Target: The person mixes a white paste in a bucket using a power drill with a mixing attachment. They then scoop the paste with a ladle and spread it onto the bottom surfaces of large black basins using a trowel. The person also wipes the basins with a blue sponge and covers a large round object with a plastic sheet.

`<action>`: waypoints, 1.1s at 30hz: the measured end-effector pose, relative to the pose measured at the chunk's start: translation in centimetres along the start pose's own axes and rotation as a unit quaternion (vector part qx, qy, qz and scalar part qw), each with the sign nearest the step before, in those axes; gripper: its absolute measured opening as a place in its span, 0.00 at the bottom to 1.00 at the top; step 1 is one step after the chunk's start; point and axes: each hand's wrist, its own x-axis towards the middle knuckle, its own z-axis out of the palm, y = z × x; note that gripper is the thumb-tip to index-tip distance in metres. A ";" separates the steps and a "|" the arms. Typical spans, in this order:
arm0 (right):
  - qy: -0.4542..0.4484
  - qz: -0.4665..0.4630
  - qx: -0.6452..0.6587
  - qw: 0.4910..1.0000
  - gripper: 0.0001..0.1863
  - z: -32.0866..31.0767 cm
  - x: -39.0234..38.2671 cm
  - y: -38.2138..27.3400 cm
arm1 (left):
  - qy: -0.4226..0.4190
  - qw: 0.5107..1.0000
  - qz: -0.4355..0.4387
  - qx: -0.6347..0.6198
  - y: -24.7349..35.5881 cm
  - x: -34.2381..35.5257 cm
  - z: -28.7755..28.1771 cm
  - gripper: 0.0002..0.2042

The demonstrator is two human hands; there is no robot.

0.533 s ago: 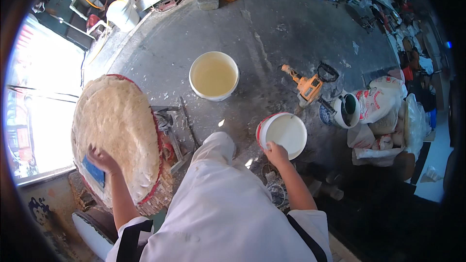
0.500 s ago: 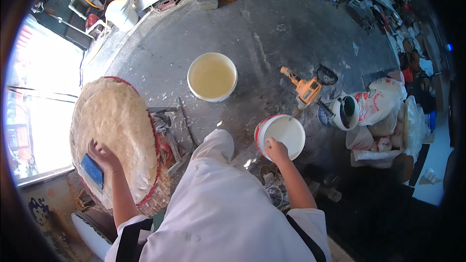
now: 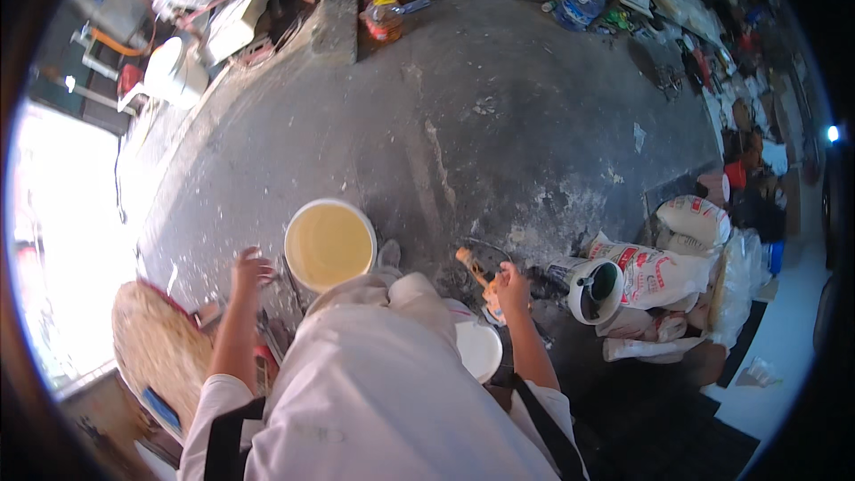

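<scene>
My left hand hangs in the air with nothing in it, its fingers loosely bent and apart, just left of a white bucket of yellowish liquid. My right hand is held above an orange power mixer and covers part of it; its fingers are half curled, and I see nothing gripped. Below that hand, a second bucket with a white surface inside is partly hidden by my clothing. A blue flat tool lies on a round, cream-coloured slab at the lower left.
White sacks lie at the right, beside a small bucket with a dark inside. Clutter lines the right wall. A stone block and a bottle of orange liquid stand at the far side. Another white bucket is at the far left.
My left hand has left the slab and the blue tool beside it, moving toward the liquid bucket. My right hand has moved from the white-filled bucket to above the mixer. My view has shifted forward.
</scene>
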 end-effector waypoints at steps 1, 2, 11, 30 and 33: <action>-0.006 0.003 -0.003 1.000 0.13 0.3 0.5 0.0 | -0.014 0.997 0.018 0.071 1.1 1.3 3.9 0.17; -0.015 0.020 -0.011 1.000 0.14 0.6 0.8 -0.1 | -0.061 0.985 0.106 0.118 1.9 2.0 8.0 0.17; -0.179 0.186 -0.027 0.966 0.20 -0.2 12.6 0.8 | -0.201 0.823 0.420 0.324 12.6 6.2 35.0 0.30; -0.077 0.140 0.039 0.986 0.11 -19.6 72.3 12.6 | -0.047 0.906 -0.022 0.419 31.7 35.9 57.5 0.12; 0.025 0.028 -0.066 0.997 0.14 -24.8 76.7 15.5 | -0.085 0.900 0.012 0.427 39.3 42.9 69.4 0.15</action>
